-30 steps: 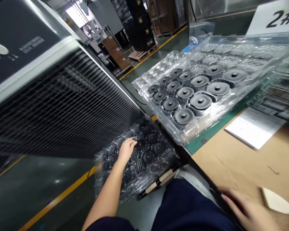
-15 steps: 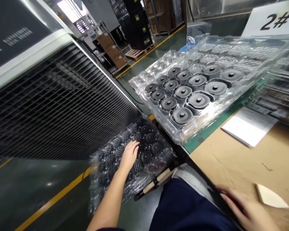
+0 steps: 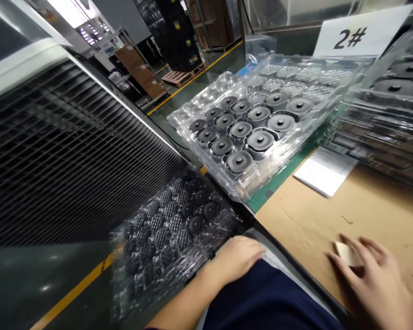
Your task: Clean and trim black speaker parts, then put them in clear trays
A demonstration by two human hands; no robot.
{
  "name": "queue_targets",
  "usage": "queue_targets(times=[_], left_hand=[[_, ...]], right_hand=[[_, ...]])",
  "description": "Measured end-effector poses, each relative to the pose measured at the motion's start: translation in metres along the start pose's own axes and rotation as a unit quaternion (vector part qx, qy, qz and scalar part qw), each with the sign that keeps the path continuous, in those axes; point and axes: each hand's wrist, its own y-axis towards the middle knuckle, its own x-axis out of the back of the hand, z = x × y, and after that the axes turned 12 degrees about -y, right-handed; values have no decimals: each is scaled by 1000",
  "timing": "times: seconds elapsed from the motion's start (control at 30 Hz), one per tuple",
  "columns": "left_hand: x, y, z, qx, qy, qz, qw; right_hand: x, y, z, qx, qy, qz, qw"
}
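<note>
My right hand point(image 3: 375, 279) is over a cream, wedge-shaped flat piece point(image 3: 347, 254) on the brown sheet. Its fingers and thumb are spread around the piece, which lies flat and is partly hidden beneath them. My left hand point(image 3: 239, 257) is bent down by my dark blue trouser leg, at the edge of the grey seat. Its fingertips are hidden, so I cannot tell whether it holds anything. Beyond it, a low clear plastic tray point(image 3: 179, 268) has several black round parts point(image 3: 210, 210) at its right end; its other pockets show only a grid pattern.
A larger clear tray point(image 3: 241, 185) with rows of grey-black round parts stands on the green bench point(image 3: 268, 195). A white paper point(image 3: 325, 172) lies on the brown sheet point(image 3: 296, 229). Stacked trays point(image 3: 382, 123) stand at right. A large black grille point(image 3: 72, 160) rises at left.
My left hand has come back from the black parts in the low tray to beside my leg. My right hand has moved from the table edge over the cream piece. The view has turned right.
</note>
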Motion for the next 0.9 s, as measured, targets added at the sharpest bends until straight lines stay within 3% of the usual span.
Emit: queue_targets(times=[0.13,0.3,0.57,0.77,0.9], left_hand=[[-20,22,-20,-88,-46,58,993],[-17,53,-35,-157,-79,98,979],[-21,117,-51,-244,-113,117,956],[-35,151,-37,-288,-141,82,944],[-52,173,-13,-319,-163,80,930]], right_hand=[[0,-6,21,9,-64,-7,998],[3,-11,37,-5,7,-38,999],[7,-12,45,-77,2,-87,993],[24,-8,38,-138,-32,-95,985],[53,-2,39,-140,-45,-63,987]])
